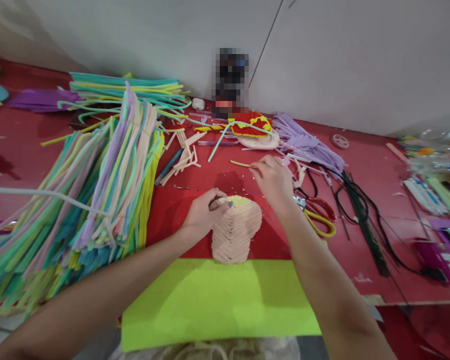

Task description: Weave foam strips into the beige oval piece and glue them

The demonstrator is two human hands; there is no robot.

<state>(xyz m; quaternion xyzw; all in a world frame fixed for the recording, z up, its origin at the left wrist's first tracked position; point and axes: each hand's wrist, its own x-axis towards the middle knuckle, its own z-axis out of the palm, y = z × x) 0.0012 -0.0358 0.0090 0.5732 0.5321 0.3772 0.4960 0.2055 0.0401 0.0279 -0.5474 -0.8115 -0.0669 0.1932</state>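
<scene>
My left hand (pixel 203 214) grips the upper left edge of a cream panel (pixel 232 237) made of pipe cleaners laid side by side in a herringbone pattern. Pale yellow stems show along its top. Beyond the panel, my right hand (pixel 273 181) pinches a short yellow pipe cleaner (pixel 240 163) that points left, apart from the panel. Scissors (pixel 320 220) with red and yellow handles lie beside my right forearm. Under the panel are a red surface and a lime-green sheet (pixel 225 300) at the near edge.
Bundles of coloured pipe cleaners (pixel 108 185) pile up at left. Cut cream pieces (pixel 185 157), a red and yellow piece (pixel 251 124) and purple stems (pixel 307 140) lie at the back. A black cable (pixel 382 230) runs at right. A blurred-out upright object (pixel 230 80) leans on the wall.
</scene>
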